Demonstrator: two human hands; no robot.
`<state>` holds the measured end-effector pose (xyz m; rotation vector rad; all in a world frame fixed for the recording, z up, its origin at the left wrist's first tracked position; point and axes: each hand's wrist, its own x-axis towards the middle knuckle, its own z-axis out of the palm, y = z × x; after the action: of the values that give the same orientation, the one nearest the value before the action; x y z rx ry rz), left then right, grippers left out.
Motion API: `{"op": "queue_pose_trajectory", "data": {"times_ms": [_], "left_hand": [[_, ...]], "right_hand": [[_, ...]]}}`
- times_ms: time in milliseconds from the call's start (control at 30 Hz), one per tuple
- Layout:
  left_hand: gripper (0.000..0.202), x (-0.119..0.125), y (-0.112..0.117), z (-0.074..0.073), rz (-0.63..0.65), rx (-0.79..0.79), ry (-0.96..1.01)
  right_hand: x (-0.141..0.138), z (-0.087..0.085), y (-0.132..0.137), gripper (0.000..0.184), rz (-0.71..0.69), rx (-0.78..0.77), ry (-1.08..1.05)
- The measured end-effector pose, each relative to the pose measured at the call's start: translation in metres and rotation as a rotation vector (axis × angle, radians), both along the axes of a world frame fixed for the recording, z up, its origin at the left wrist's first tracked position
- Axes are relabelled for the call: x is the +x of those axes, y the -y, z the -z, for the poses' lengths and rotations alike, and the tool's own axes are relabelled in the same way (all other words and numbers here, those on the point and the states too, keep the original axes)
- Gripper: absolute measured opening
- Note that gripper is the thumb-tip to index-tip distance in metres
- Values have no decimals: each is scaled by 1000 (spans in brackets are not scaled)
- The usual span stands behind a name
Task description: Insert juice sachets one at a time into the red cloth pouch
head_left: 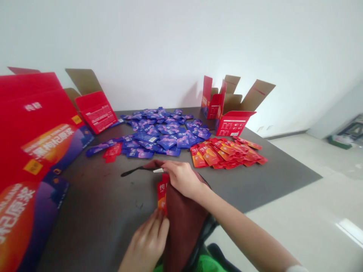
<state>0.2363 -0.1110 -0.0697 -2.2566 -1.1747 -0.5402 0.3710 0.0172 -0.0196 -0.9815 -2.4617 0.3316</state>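
Note:
My right hand point(182, 177) is closed on the top edge of a dark red cloth pouch point(183, 223) that lies over the near edge of the grey table point(107, 211). A red sachet point(162, 194) stands upright at the pouch's mouth, beside my right hand's fingers. My left hand point(147, 243) grips the pouch's lower left edge, its fingertips touching the sachet's bottom end. A black drawstring point(133, 171) trails left from the pouch's top.
A pile of blue sachets point(161, 132) covers the table's middle, with a pile of red sachets point(227, 151) to its right. Open red cartons point(232, 113) stand at the back right. More red cartons point(34, 143) stand at the left, one open point(95, 109).

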Motion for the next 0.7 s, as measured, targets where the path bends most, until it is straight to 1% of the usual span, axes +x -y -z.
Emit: {"op": "queue_pose_trajectory", "data": {"times_ms": [67, 100, 200, 267, 367, 467, 600, 700], "left_hand": [[41, 1, 1, 1, -8, -22, -12], [41, 1, 2, 1, -13, -30, -12], [43, 2, 3, 3, -35, -47, 14], [42, 1, 3, 3, -26, -42, 10], [40, -1, 1, 4, 24, 11, -24], [38, -3, -3, 2, 69, 38, -19], [39, -5, -6, -1, 97, -9, 98], [41, -5, -5, -1, 87, -36, 137]], "right_hand": [[11, -6, 22, 27, -27, 8, -90], [16, -5, 33, 28, -66, -1, -93], [23, 8, 55, 26, -231, -27, 66], [22, 20, 58, 25, -299, -16, 155], [16, 30, 48, 26, -350, -1, 187], [10, 30, 30, 26, -382, -15, 169], [-1, 34, 0, 24, -342, -36, 124], [-10, 36, -21, 22, -264, -51, 112]]}}
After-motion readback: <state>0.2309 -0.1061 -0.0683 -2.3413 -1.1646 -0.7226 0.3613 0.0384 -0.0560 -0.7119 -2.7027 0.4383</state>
